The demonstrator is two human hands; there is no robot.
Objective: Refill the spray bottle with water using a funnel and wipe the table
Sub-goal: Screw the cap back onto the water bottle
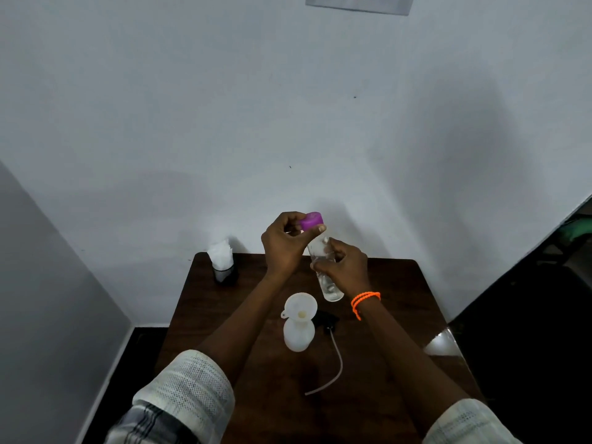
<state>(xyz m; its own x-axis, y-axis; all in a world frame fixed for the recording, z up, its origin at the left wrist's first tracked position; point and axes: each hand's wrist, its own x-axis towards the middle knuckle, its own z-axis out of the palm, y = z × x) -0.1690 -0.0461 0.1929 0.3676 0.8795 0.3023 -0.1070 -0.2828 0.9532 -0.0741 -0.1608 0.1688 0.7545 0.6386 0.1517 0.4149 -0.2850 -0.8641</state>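
Just above frame centre, our right hand (344,267) grips the clear water bottle (325,277) while our left hand (283,241) pinches its purple cap (311,221). The spray bottle (298,334), funnel (300,306) seated, stands below on the table (384,315). A careless tilt could spill water or knock the funnel off.

Both hands (315,251) on purple-capped water bottle (323,270)

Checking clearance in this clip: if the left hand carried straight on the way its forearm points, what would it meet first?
Probably the wall behind the table; the left hand already grips the purple cap. Depth is uncertain.
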